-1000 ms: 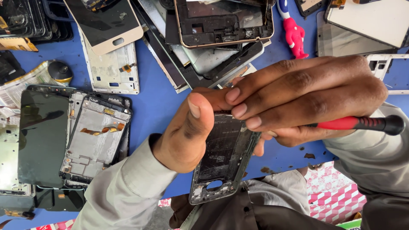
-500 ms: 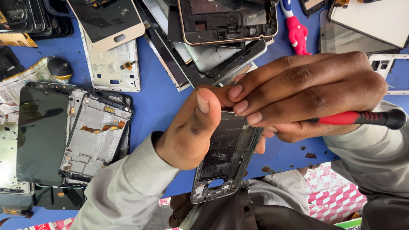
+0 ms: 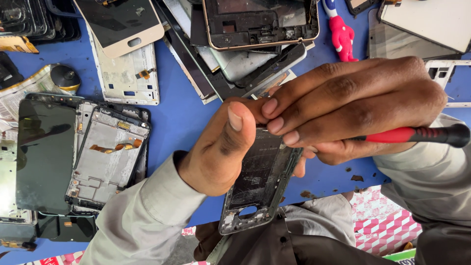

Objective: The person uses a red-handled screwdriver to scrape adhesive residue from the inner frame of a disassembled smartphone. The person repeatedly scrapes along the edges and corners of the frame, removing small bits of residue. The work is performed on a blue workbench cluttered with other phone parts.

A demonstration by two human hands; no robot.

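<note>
My left hand (image 3: 223,147) grips a dark phone frame (image 3: 257,184) by its upper end, thumb pressed across its face, holding it above the blue table (image 3: 176,118). My right hand (image 3: 353,105) lies over the frame's top edge with its fingertips touching it. A screwdriver (image 3: 417,134) with a red and black handle is clamped in that hand and sticks out to the right. The screwdriver's tip is hidden under my fingers.
Several stripped phone frames and screens lie about: a pile at the top centre (image 3: 260,24), an open chassis (image 3: 108,157) and a black screen (image 3: 44,152) at the left. A red-handled tool (image 3: 341,32) lies at the top right. A pink checked cloth (image 3: 387,225) shows below.
Both hands and the phone frame have shifted only slightly; the grip on the frame and the screwdriver is the same.
</note>
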